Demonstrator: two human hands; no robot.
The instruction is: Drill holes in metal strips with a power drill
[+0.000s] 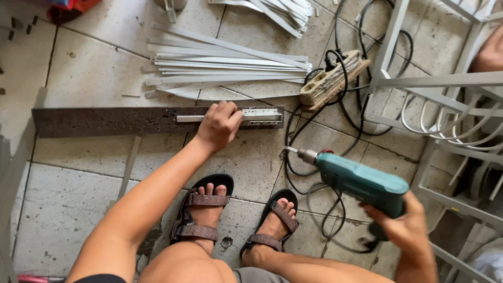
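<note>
My left hand (219,124) presses down on a short white metal profile (260,116) that lies on a long dark pitted plank (105,121) on the tiled floor. My right hand (408,228) grips a teal electric drill (361,182), its bit pointing left toward the plank's right end and held a little off the profile. My two sandalled feet (238,220) stand just below the plank.
A pile of white metal strips (225,65) lies beyond the plank. A power strip on a wooden block (331,79) with black cables (346,118) sits at the upper right. A white metal frame (445,105) stands on the right. A loose strip (129,166) lies at the left.
</note>
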